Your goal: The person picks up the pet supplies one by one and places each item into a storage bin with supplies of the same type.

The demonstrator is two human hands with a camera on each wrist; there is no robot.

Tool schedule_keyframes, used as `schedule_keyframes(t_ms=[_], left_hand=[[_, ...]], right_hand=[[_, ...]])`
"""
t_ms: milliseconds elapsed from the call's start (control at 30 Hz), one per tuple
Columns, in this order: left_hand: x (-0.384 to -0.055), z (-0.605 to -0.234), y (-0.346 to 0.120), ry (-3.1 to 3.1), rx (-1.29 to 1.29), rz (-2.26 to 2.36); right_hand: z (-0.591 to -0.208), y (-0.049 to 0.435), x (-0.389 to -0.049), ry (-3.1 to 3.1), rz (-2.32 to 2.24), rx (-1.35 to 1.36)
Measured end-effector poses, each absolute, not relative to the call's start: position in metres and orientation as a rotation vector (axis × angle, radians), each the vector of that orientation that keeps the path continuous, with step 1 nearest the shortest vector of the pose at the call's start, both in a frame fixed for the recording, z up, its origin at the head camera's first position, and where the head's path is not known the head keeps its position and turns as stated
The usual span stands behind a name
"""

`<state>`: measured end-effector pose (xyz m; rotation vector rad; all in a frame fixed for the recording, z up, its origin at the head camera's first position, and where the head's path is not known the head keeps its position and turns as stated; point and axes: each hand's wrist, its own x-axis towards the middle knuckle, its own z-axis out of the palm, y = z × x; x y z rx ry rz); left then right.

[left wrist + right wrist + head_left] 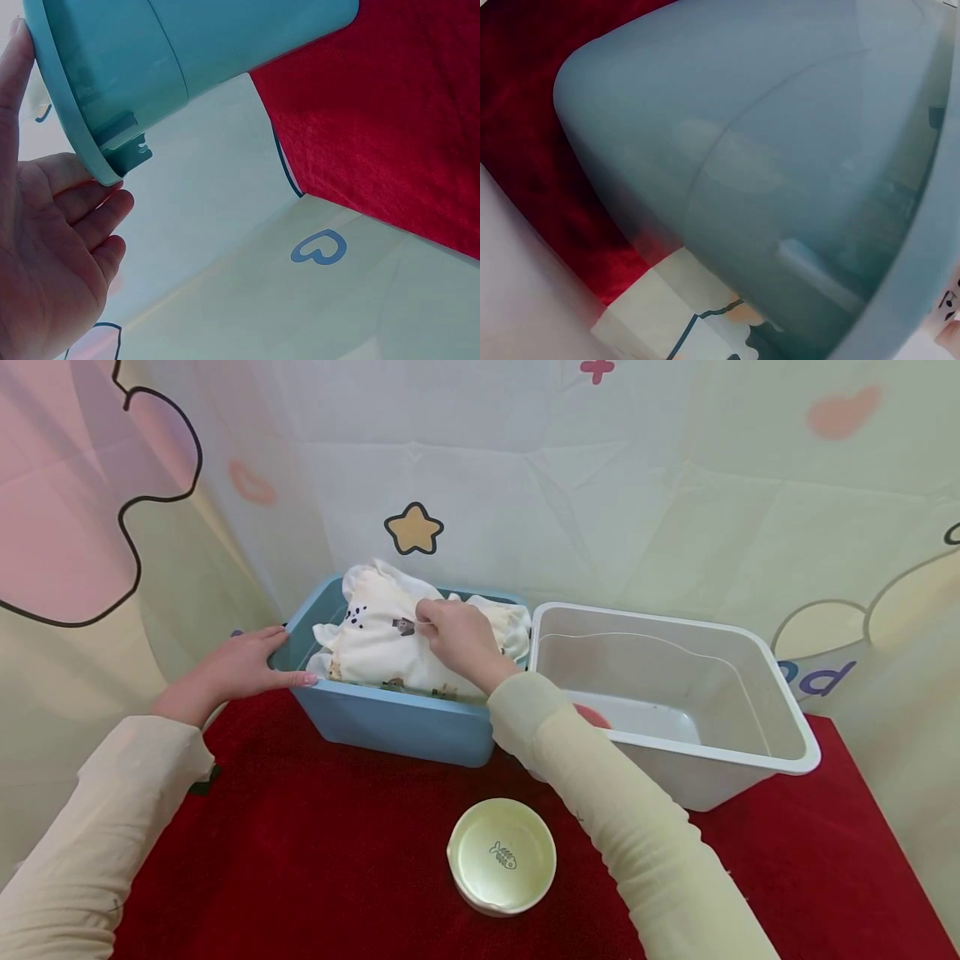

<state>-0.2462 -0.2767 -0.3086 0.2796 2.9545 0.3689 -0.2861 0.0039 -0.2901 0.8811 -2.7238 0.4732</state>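
Observation:
A blue plastic bin (pixel 397 727) stands against the backdrop, filled with white cloth (pixel 375 647) printed with small animals and edged with ruffles. My right hand (pixel 461 635) pinches a fold of this cloth between thumb and fingers, above the bin's middle. My left hand (pixel 240 668) rests on the bin's left end, its thumb lying on the front rim near the corner. In the left wrist view, the fingers touch the bin's rim (pixel 67 112) and the thumb stretches along it. A strip of printed cloth (pixel 949 300) shows past the rim in the right wrist view.
A white bin (pixel 675 693) stands right of the blue one, with a reddish thing (pixel 592 717) inside, partly behind my right sleeve. Nearer me sits a pale round bowl (pixel 501 860) with a fishbone drawing. Red cloth (pixel 300 843) covers the table; a printed curtain (pixel 487 485) hangs behind.

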Motion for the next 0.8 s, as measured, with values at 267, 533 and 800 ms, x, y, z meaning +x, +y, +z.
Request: schedule_keyframes(t_ms=[267,533,800], left_hand=[[-0.245,-0.309,-0.278,2.957,0.282,0.374],[-0.243,-0.307,-0.276,2.949,0.267,0.39],[-0.243,-0.306,-0.275,2.959,0.294,0.37]], right_hand=[[-0.297,0.003,-0.286,-2.749,0.51,0.873],[-0.3,0.002,-0.288,-2.792,0.548,0.853],[-0.304,0.001,-0.29,-2.844,0.566,0.837]])
